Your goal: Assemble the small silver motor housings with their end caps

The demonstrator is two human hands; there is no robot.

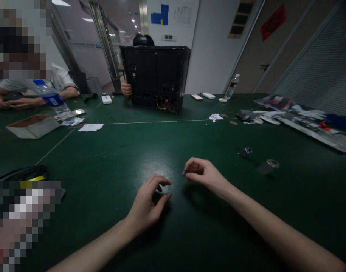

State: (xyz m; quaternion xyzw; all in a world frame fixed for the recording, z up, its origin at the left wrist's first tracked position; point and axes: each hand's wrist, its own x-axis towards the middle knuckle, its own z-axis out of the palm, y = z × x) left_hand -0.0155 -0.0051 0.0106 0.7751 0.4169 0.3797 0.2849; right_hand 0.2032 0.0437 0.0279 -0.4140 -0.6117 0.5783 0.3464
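Observation:
My left hand (148,200) is just above the green table (124,151), its thumb and fingers apart in a loose C shape with nothing between them. To its right and slightly farther off, my right hand (202,173) hovers with loosely curled fingers. The thumb tip comes close to the fingertips, and no object shows in it. The two hands do not touch. Two small metallic cylinders are right of my right hand: a larger one (268,167) and a smaller dark one (245,152) behind it. Both look blurred, and their exact kind is unclear.
Across the table a person's hand (126,89) holds a large black box-like casing (155,75) with exposed wires. At left are a water bottle (52,99), an open carton (33,126) and coiled black cable (22,172). Mixed parts and bags (306,113) lie at right.

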